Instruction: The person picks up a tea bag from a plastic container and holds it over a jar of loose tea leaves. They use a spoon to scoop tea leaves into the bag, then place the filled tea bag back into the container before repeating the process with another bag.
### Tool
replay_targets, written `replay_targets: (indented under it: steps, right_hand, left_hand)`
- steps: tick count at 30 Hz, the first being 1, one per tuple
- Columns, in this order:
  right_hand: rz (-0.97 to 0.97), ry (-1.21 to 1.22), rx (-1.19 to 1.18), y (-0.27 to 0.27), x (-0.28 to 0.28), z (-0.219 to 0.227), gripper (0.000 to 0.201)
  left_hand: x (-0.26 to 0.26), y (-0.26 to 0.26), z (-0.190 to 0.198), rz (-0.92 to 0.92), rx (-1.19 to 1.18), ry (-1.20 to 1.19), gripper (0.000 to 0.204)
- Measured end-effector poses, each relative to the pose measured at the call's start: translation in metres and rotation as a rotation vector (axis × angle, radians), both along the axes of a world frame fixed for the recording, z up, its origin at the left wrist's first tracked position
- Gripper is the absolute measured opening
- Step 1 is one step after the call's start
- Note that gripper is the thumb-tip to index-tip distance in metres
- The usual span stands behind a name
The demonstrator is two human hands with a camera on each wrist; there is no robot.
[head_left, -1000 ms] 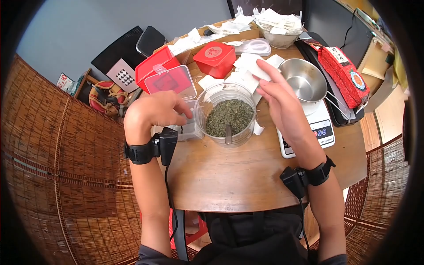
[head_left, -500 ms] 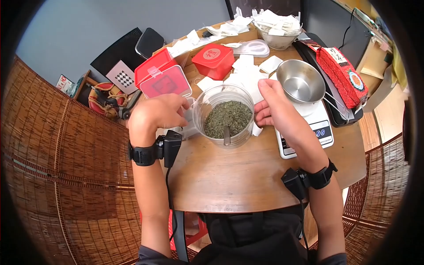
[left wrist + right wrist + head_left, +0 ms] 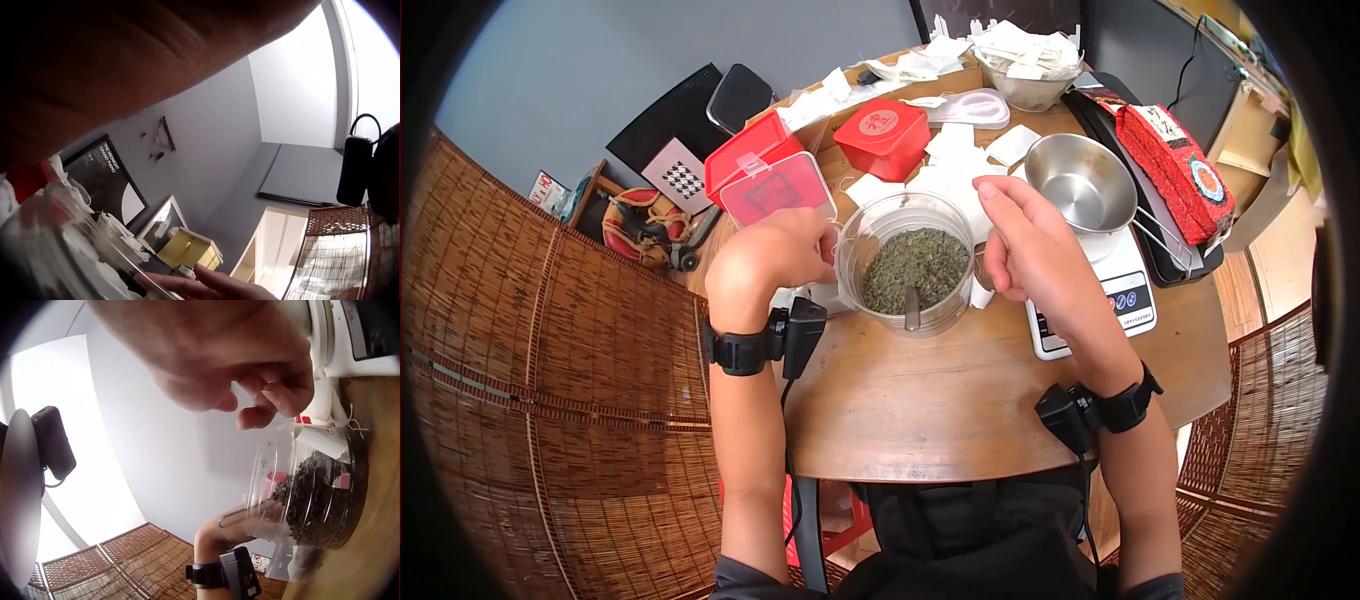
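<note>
A clear plastic tub (image 3: 935,317) of dried green leaves (image 3: 920,262) stands on the table, a metal spoon handle (image 3: 912,308) sticking up at its near side. My left hand (image 3: 775,250) is bent at the wrist beside the tub's left rim, its fingers curled inward. Its fingertips are mostly hidden, and I cannot tell whether they pinch anything. Just off the right rim is my right hand (image 3: 1032,245), fingers loosely bent, thumb raised. In the right wrist view, nothing shows between the thumb and fingers of that hand (image 3: 250,375), which hovers above the tub (image 3: 306,494).
White paper bags (image 3: 960,180) lie behind the tub. An open red box (image 3: 750,150) and a closed red box (image 3: 885,140) stand further back. At right, a steel pan (image 3: 1085,185) sits on a white scale (image 3: 1142,325), near a red packet (image 3: 1175,175). A bowl (image 3: 1030,90) holds more bags.
My right hand has come down from the white bags to the tub's right side, and its fingers have curled more. The left hand has shifted slightly right, closer to the rim, with fingers drawn in.
</note>
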State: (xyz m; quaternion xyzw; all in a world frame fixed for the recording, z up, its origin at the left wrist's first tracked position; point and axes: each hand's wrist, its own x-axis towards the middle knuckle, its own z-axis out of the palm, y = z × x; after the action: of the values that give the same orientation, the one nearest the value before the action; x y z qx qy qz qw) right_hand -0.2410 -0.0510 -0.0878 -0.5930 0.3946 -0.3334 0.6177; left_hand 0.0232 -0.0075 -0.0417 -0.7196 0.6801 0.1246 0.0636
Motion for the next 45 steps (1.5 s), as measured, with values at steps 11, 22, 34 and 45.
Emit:
replay_targets:
  steps: [11,22,34,45]
  right_hand:
    - [-0.021,-0.150,-0.065,-0.001,0.000,-0.001,0.030]
    - [0.103,-0.222,-0.415,-0.001,0.006,-0.015,0.038]
    - [0.076,-0.491,-0.254,-0.002,0.005,-0.004,0.036]
    - [-0.041,-0.416,-0.160,-0.005,0.001,-0.006,0.033]
  left_hand:
    - [0.021,0.013,0.027,-0.040,-0.151,0.300,0.014]
    - [-0.026,0.009,0.039,-0.186,-0.402,1.132,0.013]
    - [-0.035,0.004,0.029,-0.186,-0.181,1.139,0.015]
    - [-0.045,-0.003,0.017,-0.286,-0.423,0.937,0.044]
